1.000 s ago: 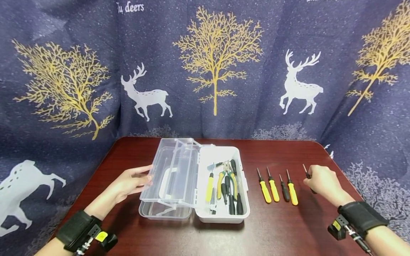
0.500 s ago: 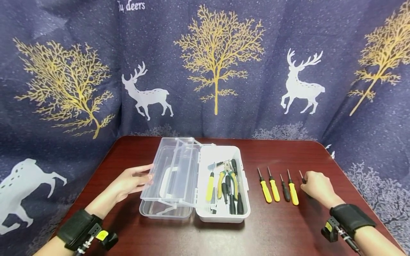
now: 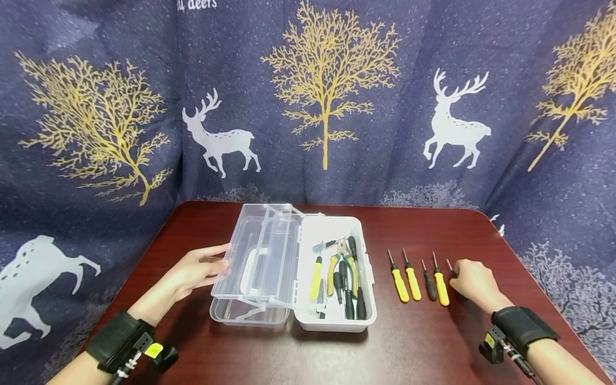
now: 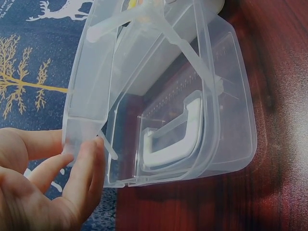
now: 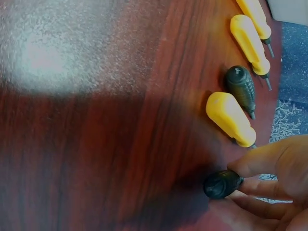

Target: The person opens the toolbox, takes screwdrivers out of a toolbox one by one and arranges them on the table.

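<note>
As the right hand [image 3: 476,282] slides toward the end yellow screwdriver [image 3: 440,289], its fingers pinch a black screwdriver [image 5: 221,185] just beside it | touching the desk [image 3: 409,347]? can't tell | left hand [image 3: 199,270] unmoved, holding the clear tray [image 3: 255,251] | apparently joining the row

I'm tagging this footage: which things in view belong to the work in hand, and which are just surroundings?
Seemingly in the work:
clear tray, held by the left hand
dark screwdriver, held by the right hand
four loose screwdrivers
white box and the pliers inside

Seemingly just surroundings:
table
patterned curtain
black wrist straps
</note>
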`<control>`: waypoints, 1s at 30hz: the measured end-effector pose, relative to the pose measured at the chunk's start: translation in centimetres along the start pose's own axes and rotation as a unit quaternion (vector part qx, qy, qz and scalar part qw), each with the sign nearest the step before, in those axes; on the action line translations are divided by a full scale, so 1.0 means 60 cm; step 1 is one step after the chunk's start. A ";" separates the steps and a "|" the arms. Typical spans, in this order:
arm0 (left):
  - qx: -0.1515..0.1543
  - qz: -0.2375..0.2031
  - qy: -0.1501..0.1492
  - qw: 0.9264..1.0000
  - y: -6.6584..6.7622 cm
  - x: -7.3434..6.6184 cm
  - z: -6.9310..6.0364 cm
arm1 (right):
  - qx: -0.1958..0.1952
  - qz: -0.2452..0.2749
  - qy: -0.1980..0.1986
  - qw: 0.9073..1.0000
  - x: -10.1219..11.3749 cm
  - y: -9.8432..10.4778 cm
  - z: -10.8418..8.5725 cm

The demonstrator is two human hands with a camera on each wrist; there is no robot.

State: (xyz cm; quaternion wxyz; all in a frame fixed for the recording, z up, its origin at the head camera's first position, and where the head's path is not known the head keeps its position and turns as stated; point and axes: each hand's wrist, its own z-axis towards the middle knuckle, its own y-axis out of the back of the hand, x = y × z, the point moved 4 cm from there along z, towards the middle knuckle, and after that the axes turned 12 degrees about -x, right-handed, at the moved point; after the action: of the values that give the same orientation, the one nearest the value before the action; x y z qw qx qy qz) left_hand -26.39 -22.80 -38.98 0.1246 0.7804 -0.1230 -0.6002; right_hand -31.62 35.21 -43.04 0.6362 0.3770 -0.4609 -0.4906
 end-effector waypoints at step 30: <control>0.002 -0.014 0.004 1.000 0.001 0.001 0.002 | 0.028 0.002 -0.022 0.999 -0.006 -0.014 -0.007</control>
State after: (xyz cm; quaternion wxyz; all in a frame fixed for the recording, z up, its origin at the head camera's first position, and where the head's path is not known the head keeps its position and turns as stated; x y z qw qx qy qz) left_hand -26.47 -22.89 -39.06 0.1152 0.7848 -0.1130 -0.5984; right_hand -31.48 35.40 -44.01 0.6162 0.3829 -0.4886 -0.4847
